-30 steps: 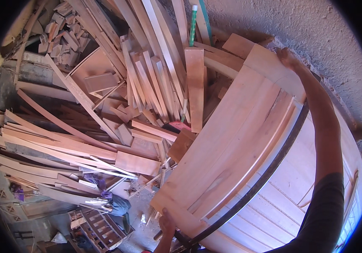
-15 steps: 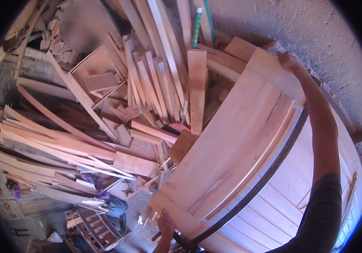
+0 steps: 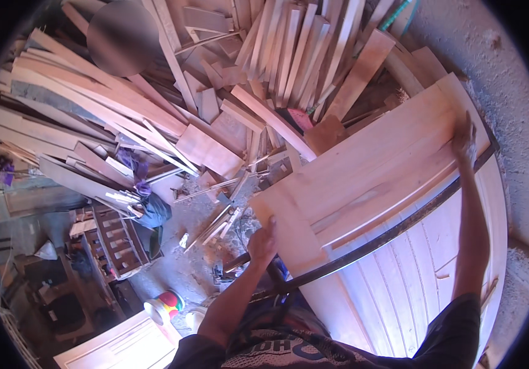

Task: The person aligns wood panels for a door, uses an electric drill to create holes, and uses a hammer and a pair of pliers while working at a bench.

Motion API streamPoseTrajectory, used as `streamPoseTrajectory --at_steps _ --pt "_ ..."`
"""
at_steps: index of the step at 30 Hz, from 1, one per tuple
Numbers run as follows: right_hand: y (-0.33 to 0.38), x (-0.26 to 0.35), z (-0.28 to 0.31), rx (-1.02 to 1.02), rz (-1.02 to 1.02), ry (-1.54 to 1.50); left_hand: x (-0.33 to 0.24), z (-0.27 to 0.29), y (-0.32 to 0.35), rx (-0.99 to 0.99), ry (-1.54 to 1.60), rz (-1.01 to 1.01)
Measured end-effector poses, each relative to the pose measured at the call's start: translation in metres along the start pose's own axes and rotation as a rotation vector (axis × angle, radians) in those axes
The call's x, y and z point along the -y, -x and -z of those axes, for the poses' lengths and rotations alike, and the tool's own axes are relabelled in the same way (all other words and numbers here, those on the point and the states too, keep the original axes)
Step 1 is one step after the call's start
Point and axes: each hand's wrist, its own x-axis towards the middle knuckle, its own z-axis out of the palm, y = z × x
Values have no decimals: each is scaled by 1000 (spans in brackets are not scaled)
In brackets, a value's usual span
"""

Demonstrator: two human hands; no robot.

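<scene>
A pale wooden framed door panel [image 3: 363, 166] lies tilted in front of me, on top of a larger grooved wooden door [image 3: 393, 277]. My left hand [image 3: 263, 243] is closed on its lower left edge, the thumb up along the side. My right hand [image 3: 463, 138] rests on the frame at the panel's right end; it is slightly blurred, with its fingers seemingly laid out flat. A long dark metal bar [image 3: 363, 243] runs across the grooved door along the panel's near side, from below my left hand to the right end.
Stacked planks [image 3: 110, 98] and upright boards [image 3: 301, 55] crowd the far side. Left of me stand a slatted wooden piece [image 3: 116, 240], a colourful bucket [image 3: 169, 304] and another panelled door [image 3: 123, 344]. Offcuts litter the floor [image 3: 196, 221]. A rough wall [image 3: 492, 80] rises at the right.
The view has swung, bringing my torso and the floor at left into sight. My right hand has come from the panel's far corner nearer along its right end. My left hand still grips the left edge.
</scene>
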Motion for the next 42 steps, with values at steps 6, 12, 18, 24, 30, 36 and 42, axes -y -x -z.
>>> streamPoseTrajectory --at_steps 6,12,18,24,30,36,42 --pt "124 157 14 143 -15 -399 17 16 -4 206 525 27" --pt "172 275 35 275 57 174 57 65 9 424 554 -362" --pt "171 288 20 244 -2 193 160 43 2 1082 541 -189" --pt "177 299 -7 47 -220 279 170 35 -3 1418 922 -20" --pt "176 297 -5 49 -202 252 151 26 51 146 2 -391" --pt "173 301 -4 26 -240 251 167 15 19 749 494 -256" --pt "173 307 -11 47 -269 201 175 20 -11 1448 867 -58"
